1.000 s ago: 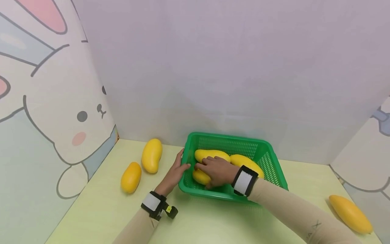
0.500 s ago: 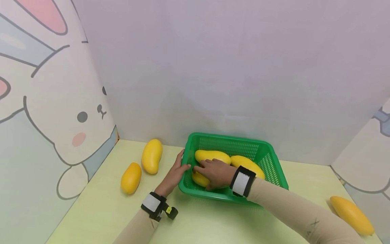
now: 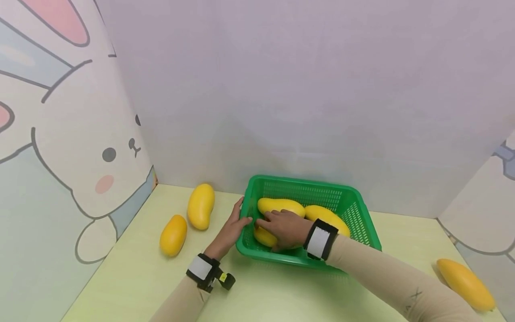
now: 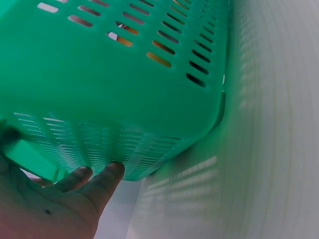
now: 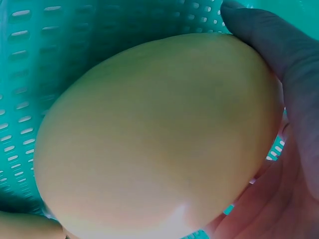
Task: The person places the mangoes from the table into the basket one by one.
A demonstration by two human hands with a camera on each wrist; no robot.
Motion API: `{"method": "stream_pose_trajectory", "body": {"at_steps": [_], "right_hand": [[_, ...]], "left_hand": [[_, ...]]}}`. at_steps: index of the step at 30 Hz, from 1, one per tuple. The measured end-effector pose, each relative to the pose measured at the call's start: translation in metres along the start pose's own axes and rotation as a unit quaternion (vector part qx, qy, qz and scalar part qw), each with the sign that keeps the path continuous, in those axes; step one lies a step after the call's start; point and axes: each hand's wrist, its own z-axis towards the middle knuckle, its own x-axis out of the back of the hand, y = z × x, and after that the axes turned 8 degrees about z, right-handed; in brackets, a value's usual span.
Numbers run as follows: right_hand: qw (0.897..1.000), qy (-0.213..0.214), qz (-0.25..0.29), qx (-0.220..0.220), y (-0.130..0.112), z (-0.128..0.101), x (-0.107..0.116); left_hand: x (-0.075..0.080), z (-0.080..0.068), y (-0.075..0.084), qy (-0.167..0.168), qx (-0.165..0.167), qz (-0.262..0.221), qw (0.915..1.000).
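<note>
Right hand (image 3: pixel 283 228) is down inside the green basket (image 3: pixel 362 223), fingers curled round the front-left mango (image 3: pixel 263 236) — the wrist view shows the mango (image 5: pixel 159 134) filling the palm, thumb wrapped over its far side, basket wall close behind it. Left hand (image 3: pixel 233 226) lies flat with straight fingers against the basket's left wall, thumb over the rim; from its wrist camera the fingertips (image 4: pixel 107 177) press the slotted side (image 4: pixel 114 89), nothing gripped.

Two more mangoes in the basket: rear one (image 3: pixel 280 205) just behind the right hand, another (image 3: pixel 326 214) to its right, both close to the held fruit. On the tabletop (image 3: pixel 132 277): two mangoes left of the basket (image 3: pixel 200 205) (image 3: pixel 173 235), one far right (image 3: pixel 464 284).

My read on doing this well — keep the left hand bracing so the light basket doesn't slide or tip. Move the held mango straight, clear of the rim and the neighbouring fruit. Smooth skin, so keep the grip full-palm rather than fingertip, firm without squeezing.
</note>
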Motion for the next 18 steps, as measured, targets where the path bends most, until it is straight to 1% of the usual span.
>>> {"method": "stream_pose_trajectory", "body": {"at_steps": [10,18], "right_hand": [[1.000,-0.002,0.003,-0.006,-0.0032,-0.0009,0.0020],[1.000,-0.007,0.008,-0.018,-0.0029,-0.0003,0.0042]], "left_hand": [[-0.0005,0.0015,-0.0048,0.004,0.001,0.008,1.0000],[0.0004,0.0015,-0.0017,0.001,-0.002,0.001,1.0000]]}}
